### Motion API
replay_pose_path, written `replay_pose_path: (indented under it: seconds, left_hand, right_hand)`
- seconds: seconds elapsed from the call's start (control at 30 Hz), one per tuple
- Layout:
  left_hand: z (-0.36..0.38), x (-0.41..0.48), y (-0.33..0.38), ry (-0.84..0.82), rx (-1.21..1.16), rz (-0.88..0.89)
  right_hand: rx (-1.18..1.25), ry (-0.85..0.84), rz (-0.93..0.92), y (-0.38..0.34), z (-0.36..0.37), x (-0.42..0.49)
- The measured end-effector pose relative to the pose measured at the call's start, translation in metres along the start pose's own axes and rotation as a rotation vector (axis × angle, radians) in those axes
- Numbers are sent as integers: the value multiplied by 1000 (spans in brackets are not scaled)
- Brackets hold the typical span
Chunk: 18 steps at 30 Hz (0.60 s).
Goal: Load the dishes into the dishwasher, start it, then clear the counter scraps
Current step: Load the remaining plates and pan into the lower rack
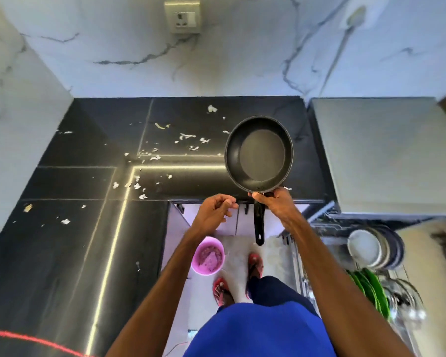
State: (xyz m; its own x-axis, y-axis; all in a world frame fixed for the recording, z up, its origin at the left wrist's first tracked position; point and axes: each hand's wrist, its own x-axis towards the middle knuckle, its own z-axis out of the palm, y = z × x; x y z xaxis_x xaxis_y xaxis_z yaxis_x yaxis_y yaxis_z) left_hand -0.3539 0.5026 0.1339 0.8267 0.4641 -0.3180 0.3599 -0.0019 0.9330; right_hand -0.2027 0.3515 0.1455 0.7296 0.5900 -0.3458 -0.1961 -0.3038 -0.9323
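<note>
Black pan (pixel 259 154) hangs over the counter (pixel 88 228) edge, bowl away from the body, handle pointing back. Right hand (pixel 276 202) grips the handle at its root; left hand (pixel 214 210) curls loosely, empty. Rack (pixel 302 266) lies lower right, on the gripping hand's side.

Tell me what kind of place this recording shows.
Most likely a home kitchen. There is a black counter littered with food scraps, a frying pan held by the right hand, and a pulled-out dishwasher rack holding plates. A wall socket sits in the marble-look backsplash.
</note>
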Motion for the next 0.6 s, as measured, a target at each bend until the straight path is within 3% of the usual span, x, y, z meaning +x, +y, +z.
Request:
replay_pose_path:
  seconds: [0.27, 0.6]
  left_hand:
    - [91, 12, 17, -247, 113, 26]
    - [209, -2, 35, -242, 188, 5]
  right_hand:
    - [-97, 220, 135, 39, -100, -58]
    - [-15, 275, 229, 93, -211, -127]
